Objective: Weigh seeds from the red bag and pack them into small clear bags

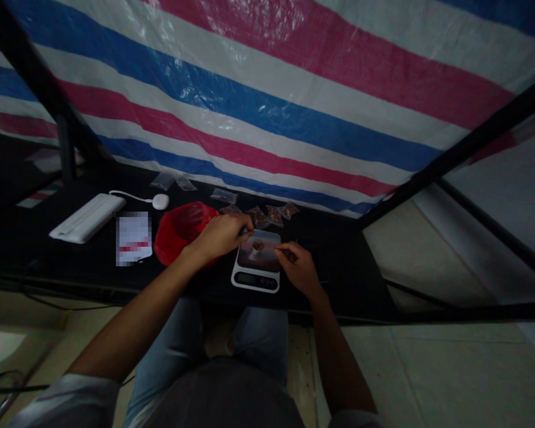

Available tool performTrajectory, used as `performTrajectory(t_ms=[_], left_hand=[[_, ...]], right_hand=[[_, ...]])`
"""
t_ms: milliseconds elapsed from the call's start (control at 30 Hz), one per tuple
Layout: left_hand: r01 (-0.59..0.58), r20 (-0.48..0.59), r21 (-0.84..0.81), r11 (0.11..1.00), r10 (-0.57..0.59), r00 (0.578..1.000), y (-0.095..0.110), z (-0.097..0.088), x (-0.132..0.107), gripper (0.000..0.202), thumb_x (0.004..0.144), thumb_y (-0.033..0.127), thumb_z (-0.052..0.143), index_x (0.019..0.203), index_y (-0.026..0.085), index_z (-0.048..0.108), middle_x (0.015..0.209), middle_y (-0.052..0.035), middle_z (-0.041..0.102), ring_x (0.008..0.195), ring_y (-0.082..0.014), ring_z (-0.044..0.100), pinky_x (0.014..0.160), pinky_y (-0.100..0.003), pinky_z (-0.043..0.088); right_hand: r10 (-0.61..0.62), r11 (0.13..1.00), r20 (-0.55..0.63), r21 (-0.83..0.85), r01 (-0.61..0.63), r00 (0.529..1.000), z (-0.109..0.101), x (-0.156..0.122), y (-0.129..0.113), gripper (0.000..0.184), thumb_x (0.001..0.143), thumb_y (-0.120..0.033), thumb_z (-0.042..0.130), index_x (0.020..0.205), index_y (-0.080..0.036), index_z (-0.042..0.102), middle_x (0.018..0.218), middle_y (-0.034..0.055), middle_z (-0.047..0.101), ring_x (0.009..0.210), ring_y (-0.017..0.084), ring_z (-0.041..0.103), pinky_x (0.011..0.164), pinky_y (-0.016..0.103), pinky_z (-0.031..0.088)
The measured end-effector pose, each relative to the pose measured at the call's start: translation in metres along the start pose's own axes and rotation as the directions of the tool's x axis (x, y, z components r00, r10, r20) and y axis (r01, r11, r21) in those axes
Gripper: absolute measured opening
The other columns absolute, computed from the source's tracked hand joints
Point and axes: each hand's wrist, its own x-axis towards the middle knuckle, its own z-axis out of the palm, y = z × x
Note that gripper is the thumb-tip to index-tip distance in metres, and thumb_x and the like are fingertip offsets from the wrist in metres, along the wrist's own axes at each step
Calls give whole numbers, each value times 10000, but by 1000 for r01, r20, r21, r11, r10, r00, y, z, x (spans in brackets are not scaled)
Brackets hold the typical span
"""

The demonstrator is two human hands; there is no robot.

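Observation:
A white digital scale with a shiny metal-looking plate lies in front of me. On its plate stands a small round cup with brown bits in it. My left hand reaches over the red plastic bag to the plate's upper left corner, its fingers curled together. At the plate's right edge my right hand has thumb and forefinger pinched, the other fingers curled. What either hand pinches is too small to make out. Behind the scale lie several small clear bags of brown bits.
Farther left are flat clear bags, a white power strip-like box, a round white piece on a cord and a blurred white packet. A striped plastic sheet hangs behind the black table; black frame bars stand right.

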Motion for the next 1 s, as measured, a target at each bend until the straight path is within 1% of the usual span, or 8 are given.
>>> performTrajectory(t_ms=[233,367,467,567,667,733,833,1000], left_hand=[[-145,56,-97,985,151,987,14,11,-5,263,1020,266,533,1146,218,758,1173,-76,763,1094,-255,719,903,-329,544],[-95,-117,-157,983,77,990,-12,0,-30,356,1049,294,436,1240,183,715,1254,-108,738,1155,-252,694,1020,-357,517],[53,-99,-107,993,-63,993,-45,-11,-56,357,1019,283,429,1153,189,745,1148,-112,775,1064,-270,725,949,-355,538],[157,5,-64,985,-157,988,-69,-12,-77,360,991,267,429,1147,218,750,1151,-101,783,1035,-260,738,895,-321,541],[217,99,-3,976,-216,971,-76,-7,-91,320,976,298,496,1191,232,723,1227,-97,767,1105,-258,729,882,-304,542],[294,109,75,953,-300,948,-73,-5,-97,338,957,335,567,1251,229,695,1274,-117,750,1148,-283,720,878,-322,550],[400,120,165,902,-421,899,-66,-5,-103,379,942,377,626,1283,221,682,1251,-148,756,1121,-318,732,873,-360,562],[357,109,187,915,-380,919,-59,-2,-94,350,915,324,676,1230,176,704,1305,-186,722,1173,-346,710,901,-380,567]], right_hand=[[-23,1000,6,-7,23,1000,4,0,-5,182,910,-325,638,924,-193,762,845,44,725,736,169,653,651,276,481],[-74,997,33,6,74,997,12,1,-21,189,957,-288,594,978,-198,760,947,63,773,811,182,698,693,282,512],[-136,990,144,47,130,980,33,5,-43,217,995,-232,548,1067,-199,750,1011,67,794,916,187,734,826,298,549],[-249,968,312,42,248,917,68,20,-69,257,1006,-143,514,1111,-190,744,1061,69,797,1003,177,738,941,298,538],[-304,923,518,-49,383,800,107,42,-91,329,982,-40,491,1169,-172,727,1219,98,765,1132,177,711,1015,290,514],[-212,871,629,-225,437,748,127,56,-99,308,983,-42,495,1157,-139,730,1222,143,755,1125,218,719,977,318,537],[-8,776,654,-473,417,756,139,71,-101,230,970,-93,577,1128,-98,744,1199,217,744,1107,287,731,909,352,570],[13,772,667,-480,416,745,134,81,-92,193,907,-91,696,1090,-92,757,1189,229,748,1114,302,732,945,366,566]])
